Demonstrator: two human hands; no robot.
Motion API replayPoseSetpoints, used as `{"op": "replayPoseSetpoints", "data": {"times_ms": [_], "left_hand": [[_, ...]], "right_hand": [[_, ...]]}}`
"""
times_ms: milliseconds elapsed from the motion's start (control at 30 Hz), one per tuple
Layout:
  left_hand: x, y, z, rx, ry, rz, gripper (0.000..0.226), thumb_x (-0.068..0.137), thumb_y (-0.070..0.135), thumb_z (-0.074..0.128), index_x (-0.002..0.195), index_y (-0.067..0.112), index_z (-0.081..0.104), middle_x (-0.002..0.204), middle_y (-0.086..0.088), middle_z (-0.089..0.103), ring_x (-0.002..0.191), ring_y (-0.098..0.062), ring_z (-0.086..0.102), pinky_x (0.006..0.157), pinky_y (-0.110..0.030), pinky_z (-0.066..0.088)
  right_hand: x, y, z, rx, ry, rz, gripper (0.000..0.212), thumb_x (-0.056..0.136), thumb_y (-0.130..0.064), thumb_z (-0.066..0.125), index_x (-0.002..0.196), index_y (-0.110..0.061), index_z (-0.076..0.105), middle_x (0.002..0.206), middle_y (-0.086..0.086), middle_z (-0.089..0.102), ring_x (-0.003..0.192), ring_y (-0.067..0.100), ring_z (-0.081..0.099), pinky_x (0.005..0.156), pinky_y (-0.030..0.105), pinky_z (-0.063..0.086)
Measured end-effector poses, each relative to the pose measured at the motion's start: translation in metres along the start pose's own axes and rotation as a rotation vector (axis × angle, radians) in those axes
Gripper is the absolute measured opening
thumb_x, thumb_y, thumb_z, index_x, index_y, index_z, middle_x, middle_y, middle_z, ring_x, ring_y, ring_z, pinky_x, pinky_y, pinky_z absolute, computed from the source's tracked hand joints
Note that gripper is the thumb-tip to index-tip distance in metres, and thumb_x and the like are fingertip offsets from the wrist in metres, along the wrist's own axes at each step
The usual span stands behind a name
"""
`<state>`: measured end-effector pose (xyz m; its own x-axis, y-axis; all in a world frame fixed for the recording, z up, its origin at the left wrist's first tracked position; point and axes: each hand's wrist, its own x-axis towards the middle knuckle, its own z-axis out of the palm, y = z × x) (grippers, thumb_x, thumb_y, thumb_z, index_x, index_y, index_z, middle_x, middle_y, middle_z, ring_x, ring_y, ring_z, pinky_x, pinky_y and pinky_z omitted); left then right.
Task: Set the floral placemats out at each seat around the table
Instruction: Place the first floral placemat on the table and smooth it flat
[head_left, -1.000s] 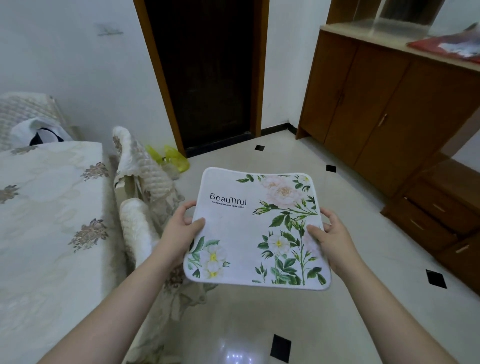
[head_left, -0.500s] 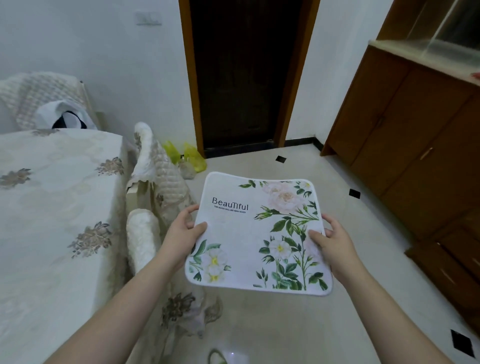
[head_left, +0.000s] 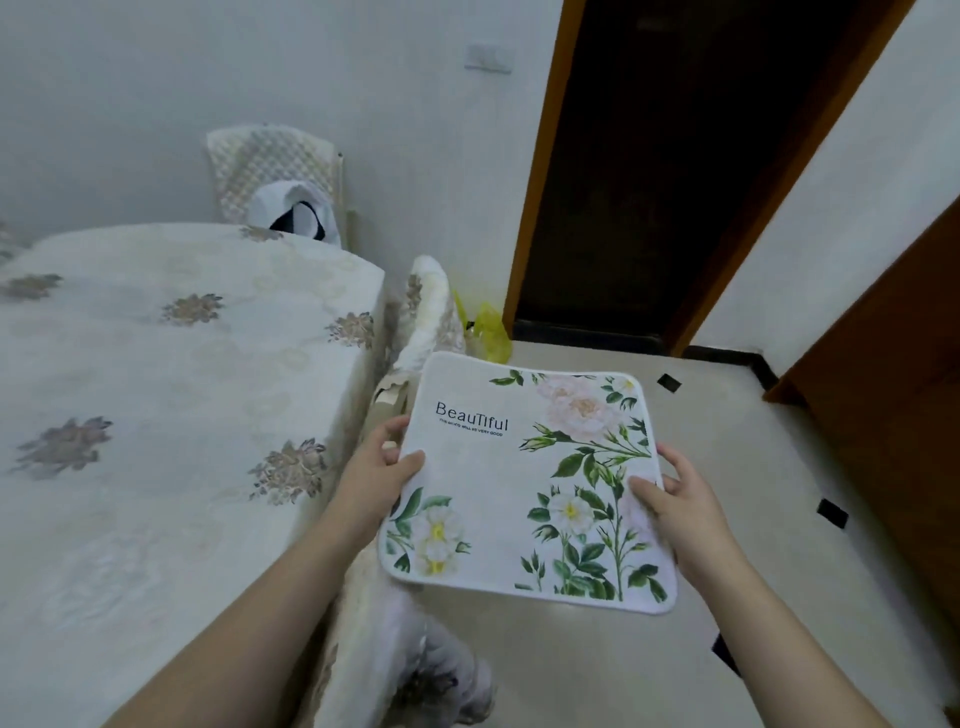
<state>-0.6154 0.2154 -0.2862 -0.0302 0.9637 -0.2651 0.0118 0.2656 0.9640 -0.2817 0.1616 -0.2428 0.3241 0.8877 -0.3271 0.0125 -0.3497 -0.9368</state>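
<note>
The floral placemat (head_left: 524, 483) is being held roughly flat in the air over the floor, just right of the table edge, printed face up. It is nearly square, so no long axis is showing; its "Beautiful" lettering is reading upright to the wearer, the top edge lying far and the large rose spray running up its right side.

The left hand (head_left: 376, 480) is pinching the mat's left edge, thumb lying on the printed face and fingers curling underneath. The right hand (head_left: 680, 506) is gripping the right edge the same way, thumb on top near the white flower, fingers wrapping below. Both forearms are reaching in from the near side.

To the left, the table (head_left: 156, 415) is lying under a cream tablecloth with brownish embroidered flowers. Chairs with quilted cream covers (head_left: 426, 312) are standing tucked along its right side, and another quilted chair back (head_left: 270, 166) is standing at the far end with a white and black bag (head_left: 296, 213) on it. A yellow plastic bag (head_left: 491, 332) is sitting on the pale tiled floor (head_left: 727, 467) beside a dark doorway (head_left: 649, 182). A brown wooden cabinet (head_left: 893, 389) is standing on the right.
</note>
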Motion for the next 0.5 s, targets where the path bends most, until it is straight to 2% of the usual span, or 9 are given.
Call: {"op": "replayPoseSetpoints", "data": {"times_ms": [100, 267, 400, 500], "left_hand": [[-0.004, 0.002, -0.029, -0.021, 0.108, -0.003, 0.042, 0.094, 0.005, 0.064, 0.128, 0.027, 0.054, 0.086, -0.007, 0.078, 0.074, -0.030, 0.076, 0.064, -0.045, 0.062], [-0.012, 0.005, -0.068, -0.048, 0.305, -0.008, 0.040, 0.093, 0.005, 0.063, 0.126, 0.026, 0.056, 0.092, -0.010, 0.078, 0.080, -0.032, 0.076, 0.077, -0.053, 0.060], [-0.015, 0.005, -0.096, -0.056, 0.428, -0.009, 0.040, 0.094, 0.006, 0.062, 0.127, 0.026, 0.055, 0.094, -0.009, 0.078, 0.082, -0.033, 0.075, 0.078, -0.052, 0.060], [-0.016, 0.004, -0.113, -0.072, 0.525, -0.031, 0.040, 0.095, 0.007, 0.062, 0.129, 0.026, 0.053, 0.089, -0.008, 0.078, 0.077, -0.032, 0.075, 0.072, -0.050, 0.061]], "right_hand": [[0.022, -0.012, 0.035, -0.044, -0.106, -0.009, 0.045, 0.094, -0.008, 0.063, 0.129, -0.031, 0.049, 0.096, 0.004, 0.077, 0.081, 0.033, 0.075, 0.069, 0.057, 0.060], [0.056, -0.028, 0.093, -0.087, -0.282, -0.019, 0.042, 0.093, -0.008, 0.063, 0.117, -0.040, 0.051, 0.091, 0.000, 0.077, 0.078, 0.034, 0.075, 0.056, 0.046, 0.060], [0.087, -0.035, 0.141, -0.129, -0.414, -0.020, 0.044, 0.093, -0.008, 0.064, 0.102, -0.050, 0.054, 0.093, 0.004, 0.077, 0.078, 0.036, 0.075, 0.059, 0.053, 0.060], [0.108, -0.042, 0.175, -0.154, -0.519, -0.032, 0.046, 0.093, -0.009, 0.064, 0.102, -0.053, 0.055, 0.096, 0.004, 0.077, 0.079, 0.035, 0.075, 0.064, 0.057, 0.060]]}}
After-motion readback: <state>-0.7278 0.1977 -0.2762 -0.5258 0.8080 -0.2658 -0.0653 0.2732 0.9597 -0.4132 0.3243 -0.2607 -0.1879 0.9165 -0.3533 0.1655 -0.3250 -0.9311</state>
